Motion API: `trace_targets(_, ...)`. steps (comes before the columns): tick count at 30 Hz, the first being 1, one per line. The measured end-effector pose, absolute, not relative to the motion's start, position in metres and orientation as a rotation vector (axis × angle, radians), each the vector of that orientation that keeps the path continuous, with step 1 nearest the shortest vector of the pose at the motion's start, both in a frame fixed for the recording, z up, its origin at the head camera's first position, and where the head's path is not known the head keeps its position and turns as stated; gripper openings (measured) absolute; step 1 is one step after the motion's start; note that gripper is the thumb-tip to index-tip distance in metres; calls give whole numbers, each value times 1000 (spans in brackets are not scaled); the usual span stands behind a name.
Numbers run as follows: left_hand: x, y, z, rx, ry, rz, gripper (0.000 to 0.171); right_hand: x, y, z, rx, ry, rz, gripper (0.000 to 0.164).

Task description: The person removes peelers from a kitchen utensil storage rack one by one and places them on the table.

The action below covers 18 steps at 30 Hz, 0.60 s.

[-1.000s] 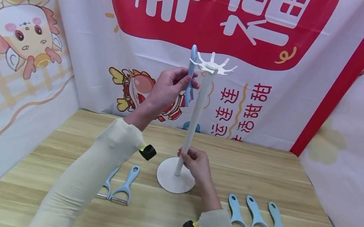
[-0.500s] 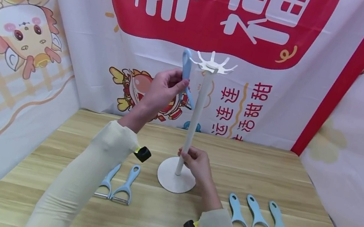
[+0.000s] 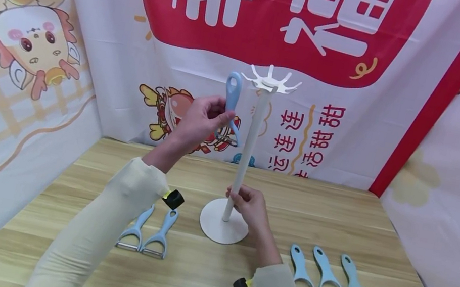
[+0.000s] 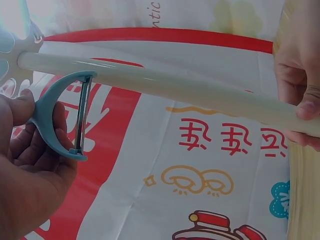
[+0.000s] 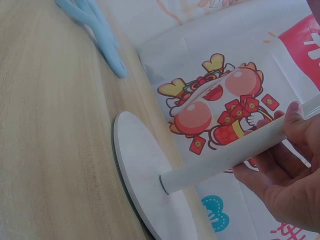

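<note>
A white stand with a ring of curved hooks on top rises from a round base. My right hand grips its pole low down, fingers and thumb wrapped about it in the right wrist view. Up beside the hooks, on their left, my left hand pinches a light blue vegetable peeler. The peeler's looped handle end points up and its blade end down, a little left of the pole. In the left wrist view the metal blade faces the pole.
On the wooden table two blue peelers lie left of the base. Several more, such as the outermost peeler, lie at the right by my right forearm. Printed cloth hangs behind and at both sides.
My left hand has drawn the peeler left and down, away from the hooks, turning it so its loop shows more face-on. The right hand keeps its grip on the pole.
</note>
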State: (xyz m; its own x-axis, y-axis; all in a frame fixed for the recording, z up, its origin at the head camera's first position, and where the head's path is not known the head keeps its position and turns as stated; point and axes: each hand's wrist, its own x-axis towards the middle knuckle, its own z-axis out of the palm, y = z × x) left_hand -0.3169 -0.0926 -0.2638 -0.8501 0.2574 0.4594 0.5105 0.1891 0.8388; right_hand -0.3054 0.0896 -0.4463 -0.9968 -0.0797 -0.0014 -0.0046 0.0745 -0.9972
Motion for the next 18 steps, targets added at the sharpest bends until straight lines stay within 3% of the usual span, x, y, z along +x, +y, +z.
trace_targets(18,-314,-100,-273,-694,-2316,-1683,33,-287,90,-421,-128,2255,-2074,21)
